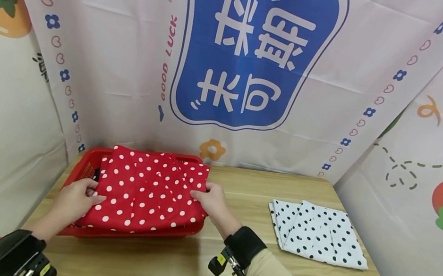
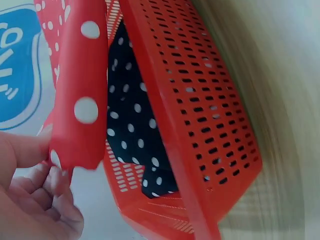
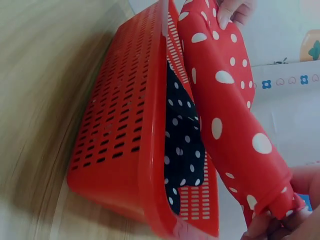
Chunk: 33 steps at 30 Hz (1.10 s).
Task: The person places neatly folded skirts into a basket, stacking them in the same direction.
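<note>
A folded red cloth with white dots is held flat over a red plastic basket. My left hand pinches its left edge between thumb and fingers. At the opposite edge, my right hand grips the cloth the same way. Both wrist views show the cloth raised above the basket's rim. Inside the basket lies a black cloth with white dots, also visible under the red one in the right wrist view. From the head view the red cloth hides most of the basket's inside.
On the right of the wooden table lies a folded white cloth with black dots. Printed white curtains hang behind the table and along both sides. The basket stands near the table's back left.
</note>
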Available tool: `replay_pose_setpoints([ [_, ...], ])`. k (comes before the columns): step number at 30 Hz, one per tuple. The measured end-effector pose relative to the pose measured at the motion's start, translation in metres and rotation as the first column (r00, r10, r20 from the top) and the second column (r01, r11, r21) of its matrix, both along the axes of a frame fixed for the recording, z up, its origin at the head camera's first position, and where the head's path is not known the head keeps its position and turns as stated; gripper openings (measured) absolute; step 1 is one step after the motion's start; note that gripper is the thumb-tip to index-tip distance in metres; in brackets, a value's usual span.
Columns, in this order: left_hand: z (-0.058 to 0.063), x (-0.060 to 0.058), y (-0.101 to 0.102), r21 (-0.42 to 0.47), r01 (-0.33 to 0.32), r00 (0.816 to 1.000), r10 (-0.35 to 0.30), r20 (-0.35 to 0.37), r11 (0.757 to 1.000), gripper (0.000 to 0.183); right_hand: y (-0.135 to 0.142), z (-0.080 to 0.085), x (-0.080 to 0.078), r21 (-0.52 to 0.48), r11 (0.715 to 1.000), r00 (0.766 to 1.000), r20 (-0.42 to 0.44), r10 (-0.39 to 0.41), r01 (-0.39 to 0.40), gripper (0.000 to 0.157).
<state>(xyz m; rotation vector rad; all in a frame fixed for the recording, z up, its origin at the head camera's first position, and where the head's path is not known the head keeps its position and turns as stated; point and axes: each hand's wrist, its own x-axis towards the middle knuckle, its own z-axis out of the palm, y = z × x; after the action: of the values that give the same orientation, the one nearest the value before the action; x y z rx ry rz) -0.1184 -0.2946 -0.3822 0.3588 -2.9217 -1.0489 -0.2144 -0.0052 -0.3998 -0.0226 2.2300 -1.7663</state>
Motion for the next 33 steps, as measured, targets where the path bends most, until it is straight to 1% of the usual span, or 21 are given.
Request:
replay_pose_setpoints([
  [3,-0.005,-0.004,-0.004,-0.004,-0.035,0.999,0.035,0.001,0.999,0.048,-0.011,-0.001,-0.001,0.023,1.000,1.000,-0.018,0.007,-0.007,0.027],
  [7,-0.012,-0.005,-0.009,-0.039,-0.073,0.997,0.073,-0.009,0.997,0.051,-0.022,-0.006,-0.002,0.066,0.997,0.997,-0.064,0.032,-0.028,0.022],
  [11,-0.020,-0.003,-0.010,-0.077,-0.097,0.994,0.092,-0.064,0.992,0.050,-0.027,-0.012,-0.004,0.108,0.993,0.993,-0.101,0.054,-0.043,0.019],
  [14,-0.026,-0.002,-0.011,-0.085,-0.112,0.989,0.102,-0.109,0.990,0.047,-0.029,-0.015,-0.005,0.148,0.987,0.991,-0.110,0.074,-0.057,0.022],
  [17,-0.030,-0.003,-0.012,-0.090,-0.129,0.985,0.117,-0.126,0.988,0.045,-0.033,-0.018,-0.005,0.194,0.979,0.988,-0.122,0.091,-0.066,0.023],
  [21,-0.034,-0.004,-0.012,-0.093,-0.140,0.985,0.129,-0.116,0.986,0.045,-0.037,-0.021,-0.004,0.278,0.959,0.988,-0.127,0.092,-0.054,0.028],
  [24,-0.039,-0.005,-0.011,-0.088,-0.153,0.983,0.143,-0.114,0.984,0.045,-0.041,-0.025,-0.003,0.361,0.932,0.983,-0.154,0.096,-0.034,0.028],
  [26,-0.042,-0.005,-0.010,-0.087,-0.166,0.981,0.156,-0.114,0.982,0.045,-0.044,-0.028,-0.003,0.402,0.915,0.980,-0.172,0.102,-0.025,0.025],
  [28,-0.046,-0.006,-0.009,-0.086,-0.180,0.979,0.170,-0.113,0.980,0.044,-0.046,-0.031,-0.003,0.432,0.902,0.977,-0.185,0.104,-0.015,0.023],
  [33,-0.053,-0.009,-0.007,-0.093,-0.202,0.976,0.192,-0.106,0.975,0.041,-0.050,-0.035,-0.004,0.454,0.891,0.982,-0.166,0.090,-0.005,0.017],
])
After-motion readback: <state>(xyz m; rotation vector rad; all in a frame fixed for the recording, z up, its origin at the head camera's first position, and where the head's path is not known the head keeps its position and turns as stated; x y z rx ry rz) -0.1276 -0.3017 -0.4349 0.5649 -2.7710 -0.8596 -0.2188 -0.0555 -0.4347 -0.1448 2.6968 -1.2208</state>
